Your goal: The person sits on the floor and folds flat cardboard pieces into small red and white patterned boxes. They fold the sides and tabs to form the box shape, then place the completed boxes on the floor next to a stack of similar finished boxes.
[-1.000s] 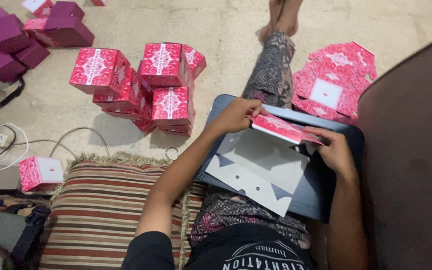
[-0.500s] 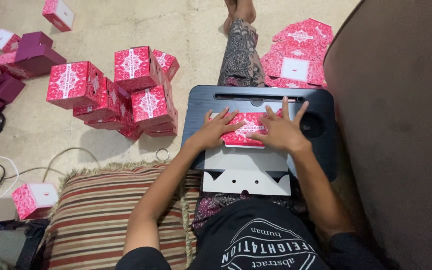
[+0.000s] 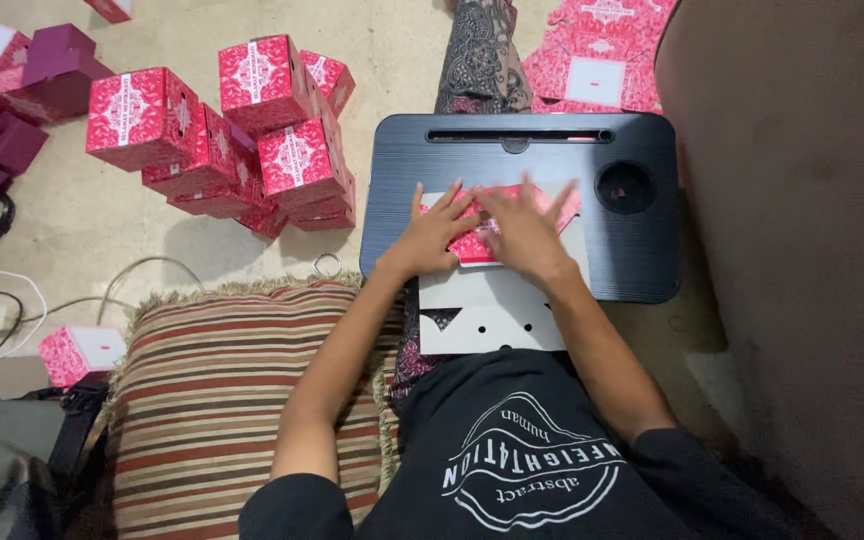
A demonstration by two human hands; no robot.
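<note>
Nearest, a striped cushion (image 3: 242, 400) beside the lap. On the black lap desk (image 3: 642, 250), a flat box blank (image 3: 492, 300), white side up, long axis running from the body away, pink flap folded over at its far end. Left hand (image 3: 437, 235) and right hand (image 3: 522, 230) spread flat, gripping nothing, pressing that flap down, seemingly to crease it. Farther out, assembled pink boxes (image 3: 252, 130) stacked on the floor.
</note>
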